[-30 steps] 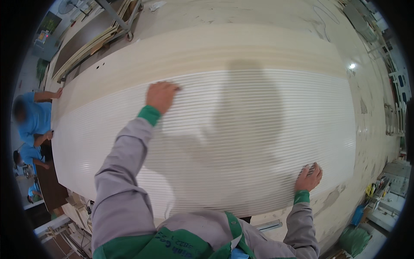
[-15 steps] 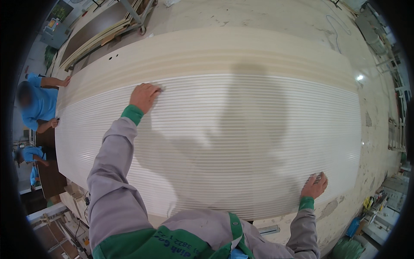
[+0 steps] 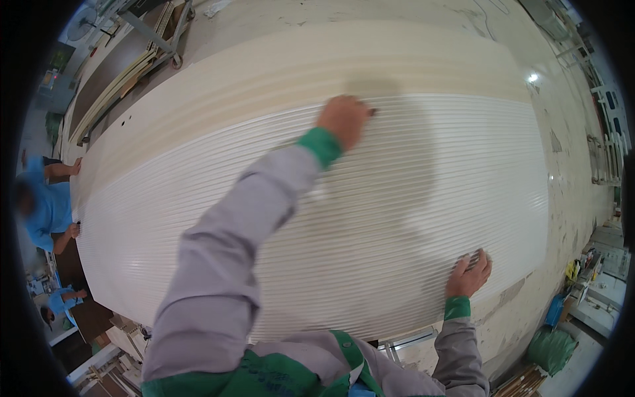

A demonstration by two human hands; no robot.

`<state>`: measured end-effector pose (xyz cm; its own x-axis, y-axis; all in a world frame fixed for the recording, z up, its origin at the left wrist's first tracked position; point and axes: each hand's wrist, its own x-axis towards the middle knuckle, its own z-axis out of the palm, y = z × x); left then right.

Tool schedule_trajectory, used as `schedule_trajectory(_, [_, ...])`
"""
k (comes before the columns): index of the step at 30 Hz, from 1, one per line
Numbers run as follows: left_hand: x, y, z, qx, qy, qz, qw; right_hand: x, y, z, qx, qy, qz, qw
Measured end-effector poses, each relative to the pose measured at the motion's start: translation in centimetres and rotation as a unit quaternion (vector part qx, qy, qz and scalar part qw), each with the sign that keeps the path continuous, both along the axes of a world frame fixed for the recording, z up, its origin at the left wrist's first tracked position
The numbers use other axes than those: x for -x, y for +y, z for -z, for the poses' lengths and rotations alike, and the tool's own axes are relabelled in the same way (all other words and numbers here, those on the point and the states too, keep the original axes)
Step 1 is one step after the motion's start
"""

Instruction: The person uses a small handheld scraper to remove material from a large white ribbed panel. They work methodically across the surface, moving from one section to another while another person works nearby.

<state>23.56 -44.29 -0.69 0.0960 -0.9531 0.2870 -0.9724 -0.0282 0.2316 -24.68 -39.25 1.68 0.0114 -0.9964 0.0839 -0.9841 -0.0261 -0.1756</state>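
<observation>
The pale panel (image 3: 370, 231) fills the middle, its long ridges (image 3: 489, 155) running roughly from 9 to 3 o'clock, with a smooth band (image 3: 278, 76) along its 12 o'clock side.

The left hand (image 3: 342, 122) is near 12 o'clock, over the line where ridges meet band. Its fingers are curled; a small dark spot shows at the tips, but blur hides what it is, so I cannot tell whether the hand grips anything. The left sleeve (image 3: 225, 251), grey with a green cuff (image 3: 320, 147), reaches across the panel from 7 o'clock.

The right hand (image 3: 468, 274) is at 4 o'clock, its fingers loosely spread on the ridges near the panel's edge, clenching nothing. The right sleeve (image 3: 461, 354) comes up from 5 o'clock. A broad shadow (image 3: 390, 165) lies on the ridges between the hands.

At 9 o'clock a co-worker (image 3: 49, 205) in blue has both hands at the panel's end. Another person (image 3: 63, 302) in blue is at 8 o'clock. Beyond the panel, at 10 o'clock, boards (image 3: 109, 99) rest by a wheeled metal frame (image 3: 149, 33). A green sack (image 3: 552, 349) sits at 4 o'clock, farther out than the right hand.
</observation>
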Motion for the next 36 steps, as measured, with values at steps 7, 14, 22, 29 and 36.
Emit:
schedule_trajectory(7, [17.7, -21.7, -2.6, -0.008, 0.070, -0.042, 0.997, 0.4, -0.1, 0.2, 0.001, 0.003, 0.000, 1.000])
schedule_trajectory(14, [16.5, -20.5, -2.3, -0.033, 0.069, -0.009, 0.997, 0.0, 0.2, -0.6, -0.005, -0.034, 0.002, 0.999])
schedule_trajectory(22, [-4.4, 7.7, -1.3, 0.063, -0.034, -0.004, 0.997, 0.0, 0.3, -1.0, -0.006, 0.005, -0.014, 1.000])
schedule_trajectory(29, [-19.4, 33.2, -6.2, -0.171, -0.144, -0.233, 0.946, -0.4, 0.3, -1.1, -0.005, 0.000, -0.014, 1.000])
schedule_trajectory(36, [-23.4, 37.7, -6.6, -0.190, -0.114, -0.259, 0.940, -0.5, 0.5, -1.2, -0.001, 0.004, -0.010, 1.000])
